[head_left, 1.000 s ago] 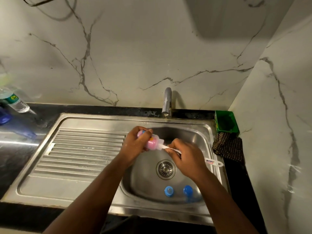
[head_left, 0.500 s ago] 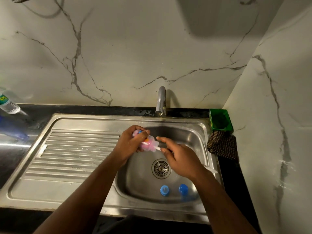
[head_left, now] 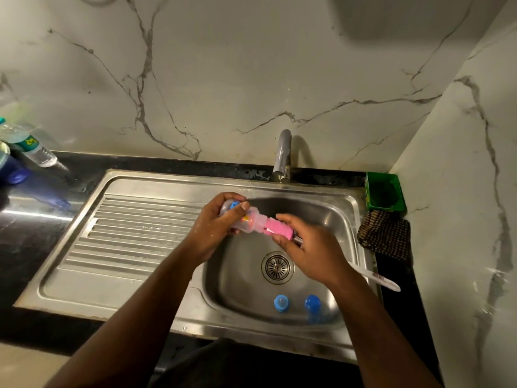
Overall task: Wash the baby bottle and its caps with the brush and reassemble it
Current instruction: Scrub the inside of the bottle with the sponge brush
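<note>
Brush [head_left: 279, 229]: pink head now drawn out of bottle [head_left: 244, 219]
Left hand [head_left: 221, 228]: grips bottle
Right hand [head_left: 310, 250]: grips brush

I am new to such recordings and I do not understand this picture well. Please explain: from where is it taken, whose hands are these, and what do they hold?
There is no machine here. A person wears a camera on the head, so you look down at their own two hands over a steel sink. The left hand grips a clear baby bottle. The right hand holds a brush; its pink head sticks out of the bottle's mouth, and its white handle shows behind the wrist. Two blue caps lie in the basin near the drain. The tap shows no running water.
</note>
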A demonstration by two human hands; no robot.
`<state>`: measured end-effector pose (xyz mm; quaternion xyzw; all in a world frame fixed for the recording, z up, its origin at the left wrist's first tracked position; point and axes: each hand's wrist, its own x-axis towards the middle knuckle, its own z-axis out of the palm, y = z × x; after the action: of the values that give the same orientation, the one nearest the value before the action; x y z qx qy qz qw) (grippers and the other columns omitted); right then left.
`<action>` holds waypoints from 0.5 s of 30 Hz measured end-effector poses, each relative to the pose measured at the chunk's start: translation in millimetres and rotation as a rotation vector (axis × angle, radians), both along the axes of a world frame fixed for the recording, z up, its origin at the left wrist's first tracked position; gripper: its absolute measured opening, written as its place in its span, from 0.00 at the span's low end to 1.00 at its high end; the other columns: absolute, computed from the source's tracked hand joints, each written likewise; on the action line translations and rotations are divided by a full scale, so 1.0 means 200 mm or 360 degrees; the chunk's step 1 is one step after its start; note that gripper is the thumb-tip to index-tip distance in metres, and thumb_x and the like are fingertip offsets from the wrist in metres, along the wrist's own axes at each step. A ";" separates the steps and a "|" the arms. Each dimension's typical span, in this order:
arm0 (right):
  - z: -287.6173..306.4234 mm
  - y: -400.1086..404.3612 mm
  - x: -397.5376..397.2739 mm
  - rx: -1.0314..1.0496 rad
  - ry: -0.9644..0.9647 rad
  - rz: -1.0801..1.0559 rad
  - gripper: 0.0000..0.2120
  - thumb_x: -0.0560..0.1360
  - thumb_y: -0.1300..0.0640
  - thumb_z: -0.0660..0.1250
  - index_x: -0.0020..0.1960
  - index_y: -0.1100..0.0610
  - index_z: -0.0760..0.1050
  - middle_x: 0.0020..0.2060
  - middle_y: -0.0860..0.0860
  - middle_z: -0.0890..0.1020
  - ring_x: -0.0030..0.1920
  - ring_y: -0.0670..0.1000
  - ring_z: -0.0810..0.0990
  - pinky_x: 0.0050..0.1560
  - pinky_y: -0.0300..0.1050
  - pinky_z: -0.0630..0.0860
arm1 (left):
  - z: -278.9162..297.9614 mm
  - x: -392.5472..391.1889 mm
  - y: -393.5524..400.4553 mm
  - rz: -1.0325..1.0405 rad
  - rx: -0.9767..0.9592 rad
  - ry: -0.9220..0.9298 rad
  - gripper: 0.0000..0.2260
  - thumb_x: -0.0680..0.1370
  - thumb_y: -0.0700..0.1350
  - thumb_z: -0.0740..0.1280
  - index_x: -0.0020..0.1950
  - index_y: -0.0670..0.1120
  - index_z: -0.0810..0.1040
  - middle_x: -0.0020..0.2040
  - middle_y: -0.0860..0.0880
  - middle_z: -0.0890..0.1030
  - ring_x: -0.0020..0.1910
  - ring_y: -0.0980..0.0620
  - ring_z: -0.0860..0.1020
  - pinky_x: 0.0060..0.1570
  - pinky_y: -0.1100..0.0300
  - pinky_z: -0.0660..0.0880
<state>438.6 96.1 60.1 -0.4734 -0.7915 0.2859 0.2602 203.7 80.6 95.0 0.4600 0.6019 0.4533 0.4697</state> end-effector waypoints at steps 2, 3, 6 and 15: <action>0.02 -0.02 -0.04 -0.0022 0.0046 0.0023 0.19 0.77 0.37 0.67 0.64 0.41 0.71 0.51 0.42 0.86 0.48 0.47 0.85 0.47 0.52 0.81 | -0.01 0.03 -0.01 -0.0057 -0.0003 0.0034 0.08 0.82 0.49 0.69 0.59 0.50 0.78 0.53 0.51 0.82 0.51 0.50 0.83 0.43 0.59 0.81; 0.02 -0.03 -0.05 -0.0022 0.0054 0.0032 0.16 0.77 0.38 0.68 0.61 0.42 0.71 0.49 0.42 0.85 0.46 0.48 0.85 0.45 0.53 0.81 | -0.01 0.04 -0.01 -0.0042 0.0015 0.0048 0.08 0.82 0.49 0.68 0.59 0.49 0.78 0.51 0.52 0.83 0.49 0.51 0.83 0.41 0.60 0.81; 0.02 -0.01 0.01 -0.0125 0.0187 0.0027 0.16 0.77 0.37 0.69 0.58 0.45 0.74 0.47 0.41 0.85 0.44 0.45 0.85 0.42 0.53 0.81 | 0.00 0.02 0.00 0.0139 0.0056 0.0004 0.05 0.83 0.47 0.67 0.56 0.47 0.78 0.45 0.55 0.84 0.44 0.55 0.83 0.38 0.63 0.80; 0.02 0.01 0.02 0.0095 0.0180 -0.0020 0.15 0.73 0.53 0.79 0.58 0.46 0.81 0.54 0.40 0.85 0.51 0.44 0.83 0.48 0.46 0.81 | 0.01 0.01 0.06 0.0214 0.0006 0.0090 0.10 0.81 0.52 0.69 0.57 0.47 0.77 0.51 0.47 0.82 0.47 0.50 0.84 0.42 0.57 0.83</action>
<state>443.3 98.4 65.1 -0.4534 -0.7807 0.2868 0.3204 206.5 92.3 97.3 0.4322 0.6435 0.4717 0.4202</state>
